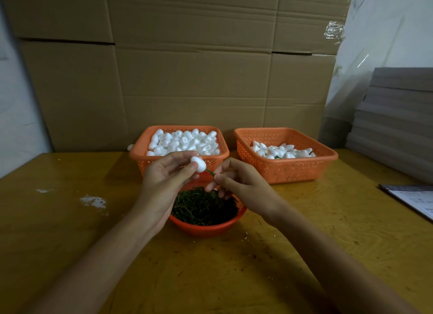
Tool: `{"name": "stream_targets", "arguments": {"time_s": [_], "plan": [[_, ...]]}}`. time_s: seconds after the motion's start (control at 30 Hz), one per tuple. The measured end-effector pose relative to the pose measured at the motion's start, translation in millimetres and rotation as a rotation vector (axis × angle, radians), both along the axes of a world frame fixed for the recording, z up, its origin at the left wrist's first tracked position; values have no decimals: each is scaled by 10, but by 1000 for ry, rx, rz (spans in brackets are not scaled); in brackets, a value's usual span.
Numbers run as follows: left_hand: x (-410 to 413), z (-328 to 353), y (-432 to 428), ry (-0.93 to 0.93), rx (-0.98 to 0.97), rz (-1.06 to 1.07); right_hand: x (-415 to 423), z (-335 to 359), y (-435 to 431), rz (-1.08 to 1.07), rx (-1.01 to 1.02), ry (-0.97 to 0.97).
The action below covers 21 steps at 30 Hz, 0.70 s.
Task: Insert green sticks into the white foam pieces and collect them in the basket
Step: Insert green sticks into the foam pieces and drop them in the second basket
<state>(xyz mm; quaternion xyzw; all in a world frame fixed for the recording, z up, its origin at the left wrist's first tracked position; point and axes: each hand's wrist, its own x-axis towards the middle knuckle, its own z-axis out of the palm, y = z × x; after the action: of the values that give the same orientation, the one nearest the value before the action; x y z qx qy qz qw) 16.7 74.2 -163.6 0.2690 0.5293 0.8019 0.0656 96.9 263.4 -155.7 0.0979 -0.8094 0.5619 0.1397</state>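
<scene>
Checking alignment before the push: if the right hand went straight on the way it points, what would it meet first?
Probably the white foam piece pinched in the left hand: the right hand pinches a green stick aimed up-left at it, tip at or near its surface. Depth unclear.

No text, label, brand, number or sign is legible. One printed sheet [413,200] lies on the tabletop [304,231], to the right of the right-hand orange basket [295,170] and nearer the camera; it carries a dark header band and faint rows of print, all too small and blurred to read.
</scene>
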Motion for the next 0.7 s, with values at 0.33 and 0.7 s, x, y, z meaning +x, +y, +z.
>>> {"name": "stream_targets", "arguments": {"time_s": [0.33, 0.7], "plan": [[7, 8, -13, -21, 9, -3, 6, -3, 18, -12, -2, -2], [6, -44, 1, 171, -171, 7, 0, -39, 26, 12, 36, -2]]}}
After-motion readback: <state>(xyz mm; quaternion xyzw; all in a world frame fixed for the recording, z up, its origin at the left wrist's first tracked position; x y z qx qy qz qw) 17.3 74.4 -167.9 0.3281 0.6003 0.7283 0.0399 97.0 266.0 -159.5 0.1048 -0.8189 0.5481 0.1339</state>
